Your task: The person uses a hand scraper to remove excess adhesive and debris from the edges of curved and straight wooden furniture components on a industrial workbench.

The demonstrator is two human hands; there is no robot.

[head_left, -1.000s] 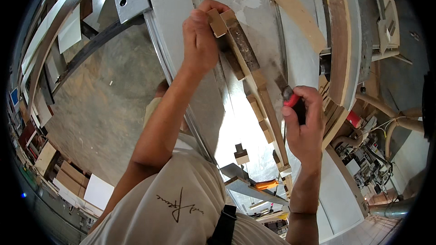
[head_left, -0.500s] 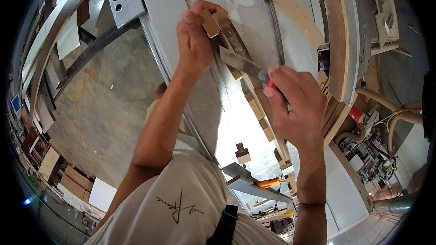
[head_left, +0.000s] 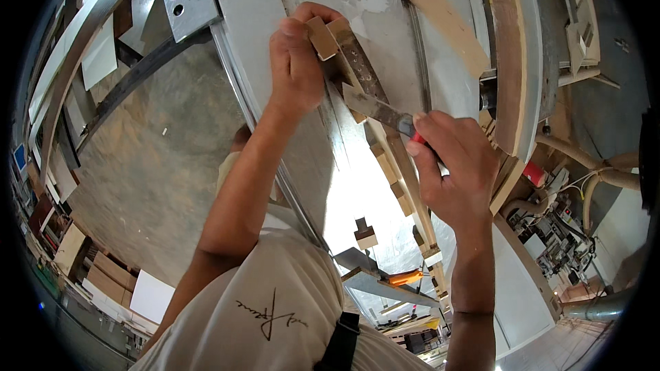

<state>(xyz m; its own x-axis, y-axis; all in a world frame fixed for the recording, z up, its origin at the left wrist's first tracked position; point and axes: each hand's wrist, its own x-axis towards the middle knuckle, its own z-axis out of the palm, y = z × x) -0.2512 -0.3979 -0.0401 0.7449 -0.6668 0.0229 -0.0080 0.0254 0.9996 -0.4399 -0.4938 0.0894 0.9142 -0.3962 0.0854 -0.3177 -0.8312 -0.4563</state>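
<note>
Wooden and pale, a small rectangular block (head_left: 322, 36) sits pinched between the thumb and fingers of the left hand (head_left: 297, 62), which is closed tight around it and presses it against the end of a long wooden strip with notched blocks along its edge (head_left: 395, 178). The grip looks meant to steady the block at the strip's far end while the tool works just below it.

That tool is a flat steel scraper blade with a red handle (head_left: 377, 108). The right hand (head_left: 454, 172) is wrapped fully around the handle, fingers curled shut, so that only a sliver of red shows at the knuckles. The blade points up and to the left, its tip touching the strip just beneath the left hand's fingers — held at a low slant, it seems, so the edge can bear along the wood rather than dig in.

Strip and block lie on a wide grey metal table surface (head_left: 385, 20) that runs away from both hands; the left hand is at the far end, the right nearer the body and to the right. Between the hands and the torso, a small notched wood offcut (head_left: 365, 232) lies on the bright part of the table. To the right of the right hand curves a thick brown wooden band (head_left: 510, 62), and beyond the left forearm lies the dusty concrete floor (head_left: 158, 165).
</note>
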